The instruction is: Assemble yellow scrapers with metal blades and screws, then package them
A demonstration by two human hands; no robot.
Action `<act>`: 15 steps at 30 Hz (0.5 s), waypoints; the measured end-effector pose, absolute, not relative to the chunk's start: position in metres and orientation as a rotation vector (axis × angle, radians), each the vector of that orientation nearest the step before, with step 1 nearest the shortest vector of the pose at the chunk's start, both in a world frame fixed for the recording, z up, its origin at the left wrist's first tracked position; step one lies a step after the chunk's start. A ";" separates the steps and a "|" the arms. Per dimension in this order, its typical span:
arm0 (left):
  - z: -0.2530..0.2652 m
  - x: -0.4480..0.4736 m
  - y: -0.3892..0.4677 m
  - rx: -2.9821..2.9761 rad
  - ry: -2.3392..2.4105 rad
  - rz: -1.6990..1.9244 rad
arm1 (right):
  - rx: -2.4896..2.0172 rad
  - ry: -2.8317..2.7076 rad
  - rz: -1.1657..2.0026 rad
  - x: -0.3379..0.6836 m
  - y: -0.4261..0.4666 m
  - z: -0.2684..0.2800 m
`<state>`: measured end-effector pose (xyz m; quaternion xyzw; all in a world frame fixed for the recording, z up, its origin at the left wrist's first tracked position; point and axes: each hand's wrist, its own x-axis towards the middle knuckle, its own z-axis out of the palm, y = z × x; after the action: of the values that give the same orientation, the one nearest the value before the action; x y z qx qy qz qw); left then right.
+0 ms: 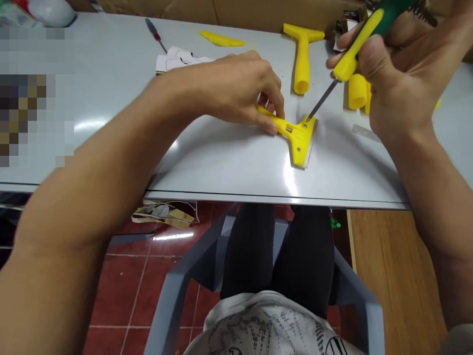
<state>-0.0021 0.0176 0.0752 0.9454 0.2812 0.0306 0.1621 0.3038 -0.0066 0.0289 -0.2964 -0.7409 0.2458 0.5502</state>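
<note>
My left hand [254, 93] pinches the handle of a yellow scraper [301, 140] lying flat on the white table. Two screws show in the scraper's wide head, and a thin metal blade [311, 148] runs along its right edge. My right hand [399, 79] is wrapped around a green and yellow screwdriver [347, 64], held at a slant. Its tip comes down at the scraper head, close to the upper screw; whether it sits in the screw I cannot tell. Beside my right wrist lies a loose flat blade [365, 132], partly hidden by the hand.
On the white table [221, 162] lie a yellow T-shaped handle [302, 59], a flat yellow piece [221, 39], white paper pieces [181, 58] and a second screwdriver [155, 34]. More yellow parts [357, 92] are beside my right hand. Cardboard [240, 15] stands along the back edge.
</note>
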 end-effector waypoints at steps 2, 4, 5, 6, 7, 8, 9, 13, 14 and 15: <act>0.074 -0.003 0.020 2.696 0.782 0.084 | -0.479 -1.783 0.437 0.301 0.022 0.008; 0.074 -0.002 0.020 2.701 0.784 0.065 | -0.209 -1.669 0.359 0.301 0.055 -0.013; 0.074 -0.001 0.020 2.705 0.792 0.058 | -0.207 -1.633 0.365 0.302 0.069 -0.022; 0.074 -0.001 0.019 2.710 0.802 0.059 | -0.228 -1.603 0.373 0.304 0.080 -0.029; 0.074 0.000 0.019 2.715 0.809 0.059 | -0.274 -1.586 0.381 0.306 0.086 -0.033; 0.074 0.001 0.019 2.720 0.814 0.060 | -0.322 -1.572 0.373 0.307 0.087 -0.034; 0.074 0.001 0.019 2.725 0.813 0.061 | -0.367 -1.575 0.360 0.308 0.082 -0.032; 0.075 0.000 0.020 2.728 0.783 0.066 | -0.541 -1.736 0.439 0.306 0.024 -0.002; 0.075 0.000 0.020 2.723 0.784 0.071 | -0.583 -1.774 0.497 0.304 0.010 0.006; 0.075 -0.001 0.020 2.719 0.787 0.073 | -0.658 -1.798 0.541 0.301 0.000 0.011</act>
<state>-0.0007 0.0196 0.0750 0.9487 0.2746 0.0254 0.1545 0.3013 0.0003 0.0109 -0.2773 -0.7579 0.2282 0.5446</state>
